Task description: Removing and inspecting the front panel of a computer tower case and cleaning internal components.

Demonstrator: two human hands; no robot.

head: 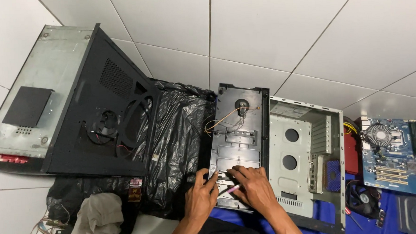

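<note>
My left hand (201, 197) steadies the gutted computer case (284, 155); right hand (253, 187), fingers pinching a pink-handled screwdriver (230, 190), works its front panel (235, 148), motherboard (399, 155) already out.

A second computer case (44, 105) lies at the left on the white tiled floor (269, 30), its grey side up and its black vented panel (110, 121) sloping toward the middle, a small fan (107, 121) mounted in it. A crumpled black plastic bag (176, 137) spreads between that case and the middle of the floor. A white rag (98, 220) lies at the bottom left edge, with loose wires (40, 229) just beside it. At the right edge a blue motherboard (399, 158) with a round cooler (379, 134) rests on blue cloth (329, 214), a black fan (363, 199) near its lower corner.
</note>
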